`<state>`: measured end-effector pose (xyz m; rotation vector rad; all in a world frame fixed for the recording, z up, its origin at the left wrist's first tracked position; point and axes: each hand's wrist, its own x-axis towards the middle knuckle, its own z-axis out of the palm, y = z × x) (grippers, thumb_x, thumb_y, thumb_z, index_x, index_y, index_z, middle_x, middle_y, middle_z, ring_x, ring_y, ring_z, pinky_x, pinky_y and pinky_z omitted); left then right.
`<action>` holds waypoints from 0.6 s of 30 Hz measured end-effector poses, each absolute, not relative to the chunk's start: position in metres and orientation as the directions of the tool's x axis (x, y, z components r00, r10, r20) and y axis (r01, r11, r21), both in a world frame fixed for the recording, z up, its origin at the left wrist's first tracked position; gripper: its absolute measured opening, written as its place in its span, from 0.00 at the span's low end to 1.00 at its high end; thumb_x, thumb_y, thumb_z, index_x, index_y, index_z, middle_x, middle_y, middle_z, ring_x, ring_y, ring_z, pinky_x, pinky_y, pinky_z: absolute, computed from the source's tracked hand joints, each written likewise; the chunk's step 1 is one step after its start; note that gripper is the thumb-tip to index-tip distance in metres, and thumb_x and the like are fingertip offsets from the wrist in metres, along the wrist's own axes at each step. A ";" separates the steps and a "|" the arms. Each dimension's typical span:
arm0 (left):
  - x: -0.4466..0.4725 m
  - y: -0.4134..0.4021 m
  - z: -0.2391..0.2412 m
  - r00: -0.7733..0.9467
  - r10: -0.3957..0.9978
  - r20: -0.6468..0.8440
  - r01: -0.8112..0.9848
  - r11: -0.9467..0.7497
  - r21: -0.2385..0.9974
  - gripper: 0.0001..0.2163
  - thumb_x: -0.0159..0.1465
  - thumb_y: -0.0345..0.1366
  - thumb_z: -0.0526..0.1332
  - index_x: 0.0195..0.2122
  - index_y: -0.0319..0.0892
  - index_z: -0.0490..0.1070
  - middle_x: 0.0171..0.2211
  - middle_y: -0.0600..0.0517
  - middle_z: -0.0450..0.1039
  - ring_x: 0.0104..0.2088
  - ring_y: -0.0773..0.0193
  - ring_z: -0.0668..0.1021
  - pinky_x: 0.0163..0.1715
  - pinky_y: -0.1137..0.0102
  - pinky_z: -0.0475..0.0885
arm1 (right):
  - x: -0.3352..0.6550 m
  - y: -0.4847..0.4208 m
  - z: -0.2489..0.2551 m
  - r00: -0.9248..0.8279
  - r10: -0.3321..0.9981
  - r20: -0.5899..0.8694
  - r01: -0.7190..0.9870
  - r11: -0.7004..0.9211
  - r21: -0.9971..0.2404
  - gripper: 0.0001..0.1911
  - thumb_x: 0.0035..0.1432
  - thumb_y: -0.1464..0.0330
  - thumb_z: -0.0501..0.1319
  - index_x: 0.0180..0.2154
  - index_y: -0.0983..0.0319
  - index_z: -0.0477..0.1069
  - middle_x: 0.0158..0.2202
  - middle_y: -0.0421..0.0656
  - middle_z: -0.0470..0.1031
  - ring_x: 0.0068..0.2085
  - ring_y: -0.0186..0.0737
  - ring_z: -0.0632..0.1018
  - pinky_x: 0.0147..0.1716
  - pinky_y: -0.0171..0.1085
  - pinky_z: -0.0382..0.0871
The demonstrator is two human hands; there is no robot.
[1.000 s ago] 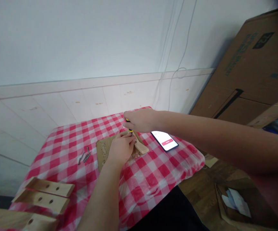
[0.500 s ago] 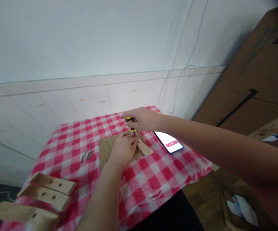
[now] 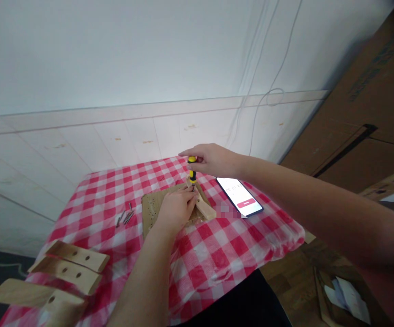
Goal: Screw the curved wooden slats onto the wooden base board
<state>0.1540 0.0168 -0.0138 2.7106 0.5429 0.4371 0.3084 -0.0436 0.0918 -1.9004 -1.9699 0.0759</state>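
Note:
My right hand (image 3: 214,159) grips the top of a yellow-and-black screwdriver (image 3: 192,170), thumb and fingers around the handle. The screwdriver stands almost upright, its tip down at a pale wooden piece (image 3: 206,209) with a hole in it. My left hand (image 3: 179,206) presses that piece against a worn brown board (image 3: 148,209), with the fingertips close to the screwdriver's tip. Whatever sits under the tip is too small to make out. Several metal screws (image 3: 128,217) lie left of the board.
A lit phone (image 3: 248,206) showing a timer lies to the right on the checked tablecloth (image 3: 214,259). More drilled wooden pieces (image 3: 77,268) rest at the front left. Behind the table is a wall with hanging cables (image 3: 282,63); large cardboard (image 3: 363,113) leans at the right.
My right hand has loosened upward slightly, and more of the screwdriver's handle shows, standing straighter. My left hand stays on the wooden piece. The view has shifted a little.

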 end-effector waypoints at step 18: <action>0.156 0.019 -0.016 0.873 0.414 0.259 0.276 -0.856 0.437 0.15 0.68 0.34 0.51 0.46 0.41 0.77 0.52 0.48 0.74 0.55 0.61 0.74 0.59 0.64 0.67 | 0.300 -0.047 0.093 -0.148 0.952 0.268 0.976 0.184 -0.114 0.16 0.57 0.68 0.57 0.45 0.67 0.73 0.43 0.49 0.77 0.41 0.40 0.74 0.39 0.36 0.61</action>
